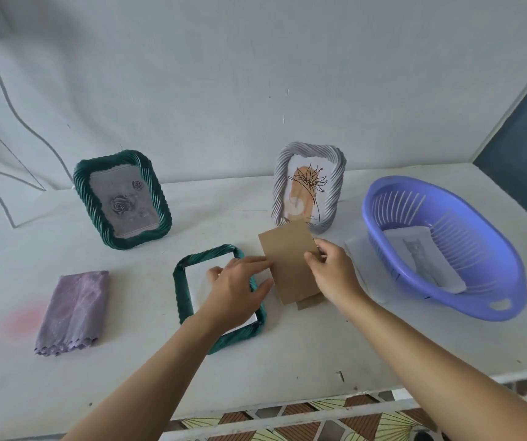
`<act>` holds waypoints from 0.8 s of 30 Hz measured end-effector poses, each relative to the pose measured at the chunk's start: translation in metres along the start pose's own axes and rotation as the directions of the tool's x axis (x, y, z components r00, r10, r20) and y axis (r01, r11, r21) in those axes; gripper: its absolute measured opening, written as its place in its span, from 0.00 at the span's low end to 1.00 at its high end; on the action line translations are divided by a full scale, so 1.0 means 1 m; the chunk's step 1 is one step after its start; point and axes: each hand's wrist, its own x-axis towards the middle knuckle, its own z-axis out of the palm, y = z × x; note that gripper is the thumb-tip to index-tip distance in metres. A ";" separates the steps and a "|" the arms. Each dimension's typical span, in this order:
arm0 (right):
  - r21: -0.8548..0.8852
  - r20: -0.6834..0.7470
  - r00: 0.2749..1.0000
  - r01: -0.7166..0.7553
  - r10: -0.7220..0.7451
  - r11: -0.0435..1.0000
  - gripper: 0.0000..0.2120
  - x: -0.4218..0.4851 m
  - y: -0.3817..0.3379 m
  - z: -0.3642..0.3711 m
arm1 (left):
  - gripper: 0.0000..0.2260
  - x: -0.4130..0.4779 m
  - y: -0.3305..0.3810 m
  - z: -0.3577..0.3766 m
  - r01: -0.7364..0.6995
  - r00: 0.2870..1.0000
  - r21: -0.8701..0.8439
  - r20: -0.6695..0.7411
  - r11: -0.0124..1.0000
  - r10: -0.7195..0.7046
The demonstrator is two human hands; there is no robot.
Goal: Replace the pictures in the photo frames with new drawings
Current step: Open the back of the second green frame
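A green twisted-rim photo frame (182,292) lies face down at the table's middle with a white sheet (199,283) in its opening. My left hand (235,289) rests flat on that sheet and frame, fingers spread. My right hand (330,270) pinches a brown cardboard backing board (287,259) by its right edge, tilted just right of the frame. A second green frame (122,198) with a rose picture stands at the back left. A white frame (308,186) with an orange line drawing stands at the back right.
A purple plastic basket (465,300) at the right holds a white sheet with a grey cat drawing (421,259). More white paper (367,268) lies beside it. A folded lilac cloth (74,310) sits at the left. The table's front edge (287,409) runs near my arms.
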 end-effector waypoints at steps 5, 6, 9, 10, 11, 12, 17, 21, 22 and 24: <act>-0.298 0.083 0.996 0.056 -0.032 0.953 0.17 0.007 0.008 0.004 | 0.14 0.003 -0.006 0.009 -0.044 0.999 0.116 0.016 0.992 0.042; -0.344 0.085 0.996 0.063 -0.035 0.937 0.21 0.006 0.009 0.006 | 0.14 0.003 -0.008 0.010 -0.065 0.998 0.148 0.016 0.987 0.063; -0.453 0.090 0.994 0.092 -0.058 0.887 0.24 0.000 0.010 0.008 | 0.15 0.002 -0.014 0.012 -0.131 0.991 0.231 0.026 0.964 0.129; -0.487 0.085 0.993 0.113 -0.082 0.866 0.23 -0.002 0.010 0.008 | 0.15 0.002 -0.016 0.013 -0.142 0.990 0.243 0.025 0.960 0.140; -0.513 0.078 0.991 0.131 -0.106 0.848 0.21 -0.003 0.011 0.008 | 0.15 0.001 -0.017 0.012 -0.146 0.989 0.250 0.025 0.957 0.144; -0.531 0.071 0.990 0.141 -0.122 0.836 0.20 -0.004 0.012 0.008 | 0.16 0.001 -0.017 0.012 -0.147 0.989 0.253 0.026 0.956 0.145; -0.548 0.071 0.989 0.150 -0.133 0.823 0.18 -0.007 0.013 0.009 | 0.16 -0.004 -0.017 0.012 -0.148 0.989 0.195 0.014 0.970 0.148; -0.576 0.068 0.981 0.185 -0.179 0.797 0.16 -0.011 0.013 0.009 | 0.13 -0.018 -0.025 0.003 -0.039 0.981 0.036 -0.186 0.999 0.045; -0.583 0.064 0.977 0.203 -0.205 0.787 0.16 -0.013 0.013 0.009 | 0.13 -0.022 -0.030 -0.002 0.017 0.967 -0.002 -0.253 1.000 -0.017; -0.579 0.040 0.955 0.261 -0.294 0.773 0.13 -0.017 0.013 0.013 | 0.12 -0.031 -0.041 -0.013 0.149 0.921 -0.040 -0.359 0.988 -0.154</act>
